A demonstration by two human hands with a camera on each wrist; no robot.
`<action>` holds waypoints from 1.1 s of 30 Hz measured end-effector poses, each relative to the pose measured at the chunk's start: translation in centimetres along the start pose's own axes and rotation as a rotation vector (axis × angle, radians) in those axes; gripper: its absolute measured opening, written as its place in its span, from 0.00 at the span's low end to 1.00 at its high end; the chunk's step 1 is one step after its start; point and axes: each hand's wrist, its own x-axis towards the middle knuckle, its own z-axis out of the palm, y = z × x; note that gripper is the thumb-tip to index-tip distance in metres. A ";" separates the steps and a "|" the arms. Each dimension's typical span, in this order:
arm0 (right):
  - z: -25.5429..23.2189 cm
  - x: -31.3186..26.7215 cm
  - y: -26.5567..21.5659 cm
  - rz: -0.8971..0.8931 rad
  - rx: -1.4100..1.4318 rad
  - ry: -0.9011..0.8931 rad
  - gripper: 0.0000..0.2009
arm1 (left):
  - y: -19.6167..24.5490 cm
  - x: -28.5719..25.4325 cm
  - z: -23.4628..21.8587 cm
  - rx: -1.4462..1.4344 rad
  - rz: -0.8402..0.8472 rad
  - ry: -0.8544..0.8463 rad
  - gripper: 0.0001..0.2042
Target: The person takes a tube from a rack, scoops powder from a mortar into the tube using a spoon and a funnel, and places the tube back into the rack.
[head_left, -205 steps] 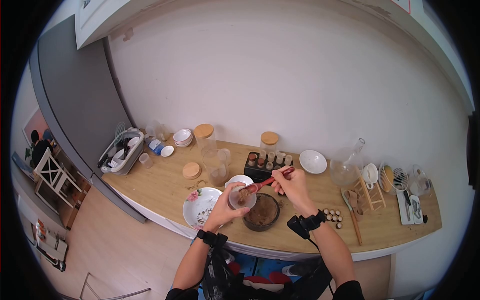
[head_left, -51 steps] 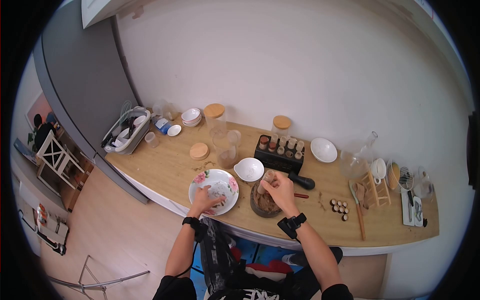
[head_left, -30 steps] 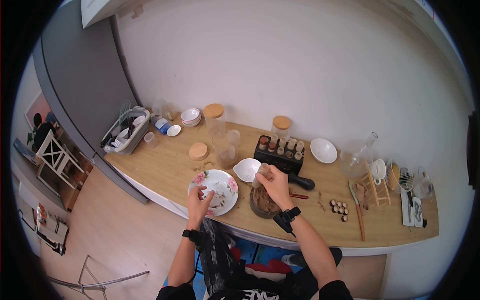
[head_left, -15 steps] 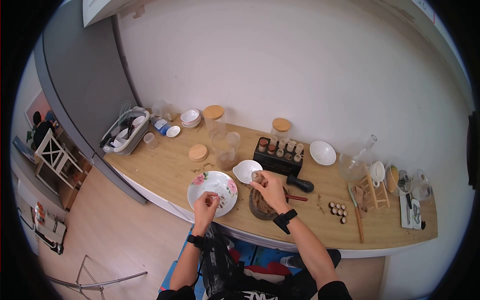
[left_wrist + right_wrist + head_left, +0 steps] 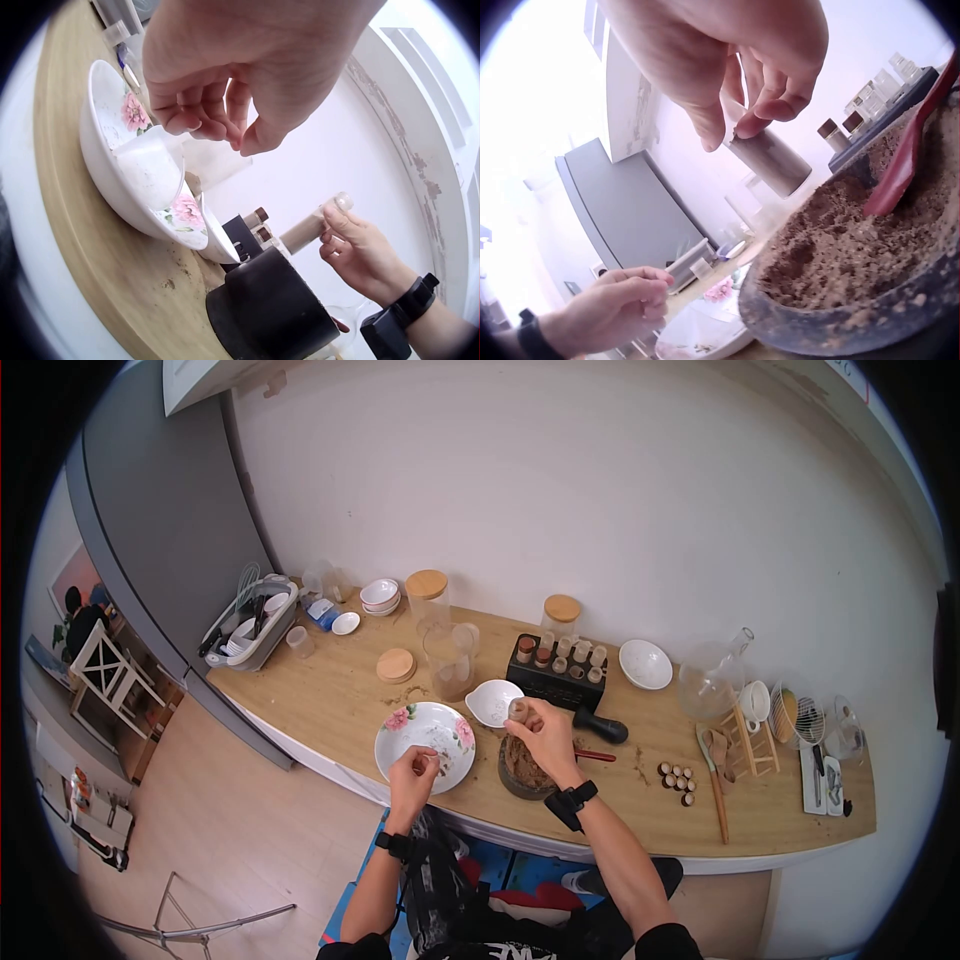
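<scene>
Right wrist view shows the right hand [image 5: 735, 82] pinching a small glass vial [image 5: 769, 159] of brown powder, long axis tilted, above the dark bowl [image 5: 870, 300], while the left hand [image 5: 247, 67], fingers curled and holding nothing, hovers over the floral plate [image 5: 112, 172]; no writing is legible.

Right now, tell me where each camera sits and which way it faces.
Head: high, looking down at the counter; both forearms, left hand and right hand show.
Left wrist: under the left hand, facing across the floral plate to the black bowl.
Right wrist: low beside the black bowl, facing the small tube the right hand's fingers pinch.
Both wrist views share the bowl and the opposite hand.
</scene>
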 end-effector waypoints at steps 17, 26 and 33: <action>-2.5 -0.5 -2.3 0.117 0.143 0.031 0.18 | 5.8 -0.6 4.4 -0.238 -0.083 -0.170 0.10; -4.5 -0.9 -6.7 0.149 0.346 -0.016 0.16 | 11.6 -0.6 9.3 -1.390 -0.662 -0.441 0.15; -5.3 -1.6 -6.1 0.028 0.384 0.081 0.20 | 10.8 -0.2 10.3 -1.584 -0.707 -0.335 0.13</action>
